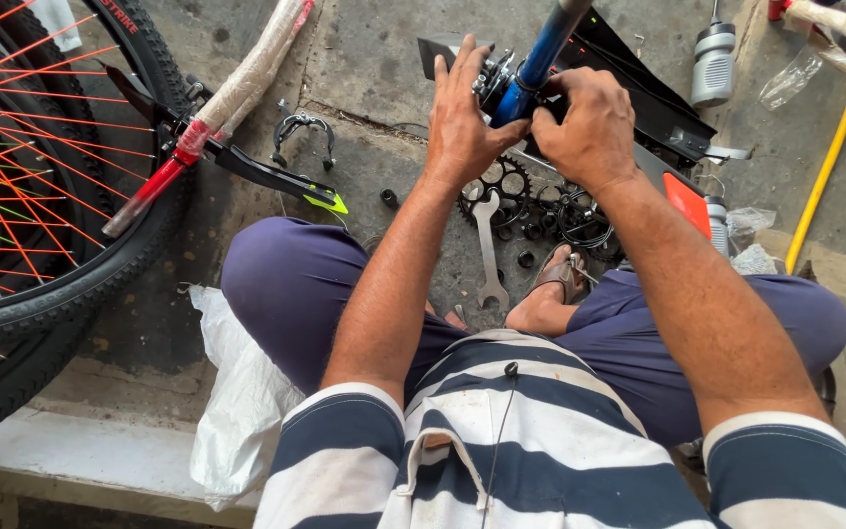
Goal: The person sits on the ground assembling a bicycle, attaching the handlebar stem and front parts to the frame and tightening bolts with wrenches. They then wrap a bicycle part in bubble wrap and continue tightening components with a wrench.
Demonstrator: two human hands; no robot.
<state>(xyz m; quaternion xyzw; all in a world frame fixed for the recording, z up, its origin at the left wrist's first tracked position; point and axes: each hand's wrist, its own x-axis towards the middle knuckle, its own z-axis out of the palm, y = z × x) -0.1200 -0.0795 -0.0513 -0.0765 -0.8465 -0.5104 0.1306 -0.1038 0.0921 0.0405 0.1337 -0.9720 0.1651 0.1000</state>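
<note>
I am squatting on the floor with both hands raised in front of me. My left hand point(464, 120) lies flat-fingered against the left side of a metal fitting at the lower end of a blue bicycle tube point(540, 57). My right hand point(587, 125) is curled on the right side of the same tube end, fingers pinching at the fitting. Below my hands a flat silver wrench point(488, 245) lies on the floor beside a toothed chainring point(503, 186) and several small dark nuts and rings.
A bicycle wheel with a black tyre point(110, 264) and orange spokes fills the left. A wrapped red frame tube point(210, 120) and a brake caliper point(302, 129) lie nearby. A grey bottle point(713, 61), a yellow hose point(824, 167) and a white plastic bag point(237, 411) are around me.
</note>
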